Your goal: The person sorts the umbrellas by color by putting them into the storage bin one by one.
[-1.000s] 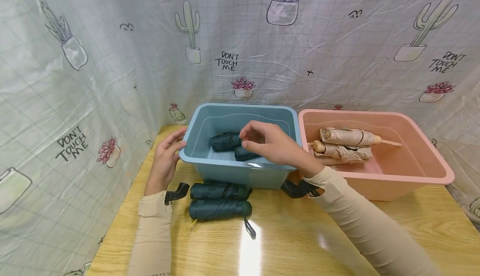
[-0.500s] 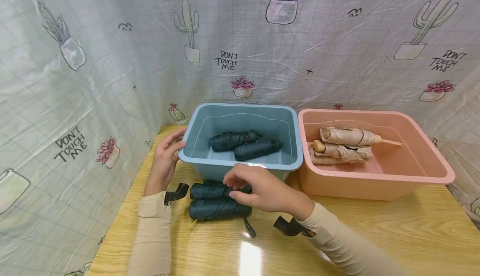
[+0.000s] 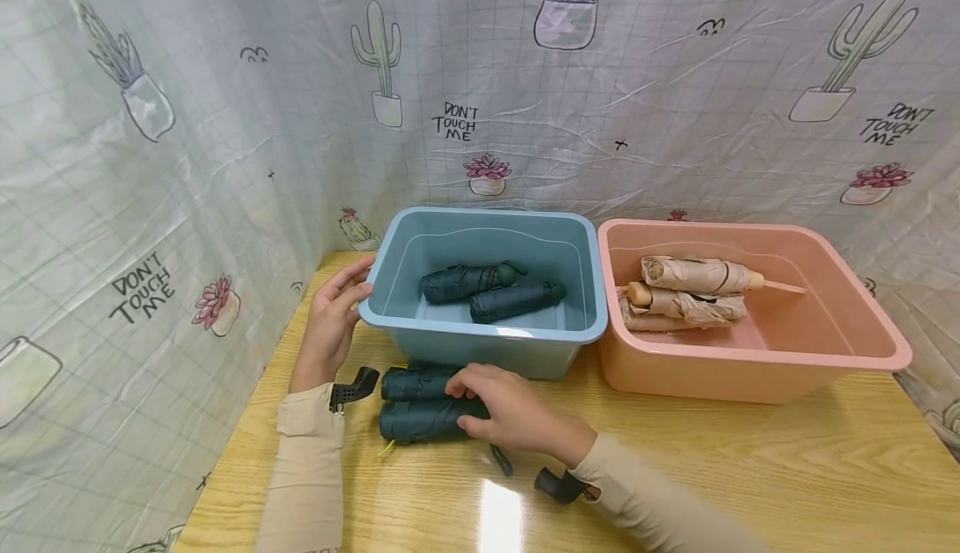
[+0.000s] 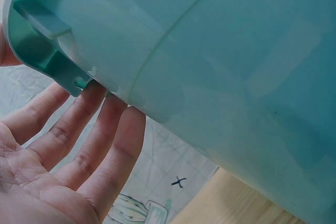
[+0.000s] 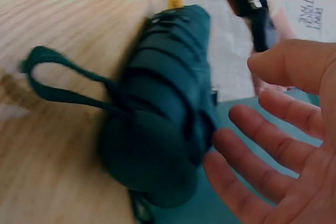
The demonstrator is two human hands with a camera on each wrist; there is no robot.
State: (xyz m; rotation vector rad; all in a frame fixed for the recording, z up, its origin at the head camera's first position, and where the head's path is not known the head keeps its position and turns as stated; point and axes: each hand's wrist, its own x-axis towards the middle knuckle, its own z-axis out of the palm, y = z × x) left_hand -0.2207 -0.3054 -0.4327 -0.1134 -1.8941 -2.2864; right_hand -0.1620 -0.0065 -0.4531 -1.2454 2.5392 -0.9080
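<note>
Umbrellas (image 3: 423, 420) just beside the right grip (image 3: 513, 411), thumb and fingers apart.

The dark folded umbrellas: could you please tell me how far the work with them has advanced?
Apparently done: two dark umbrellas lie in the blue bin, beige umbrellas in the pink bin. In hand: the right hand is at the other dark pair on the table, with no clear grip; the left hand touches the blue bin. Probably remaining: putting that pair into the blue bin too.
</note>
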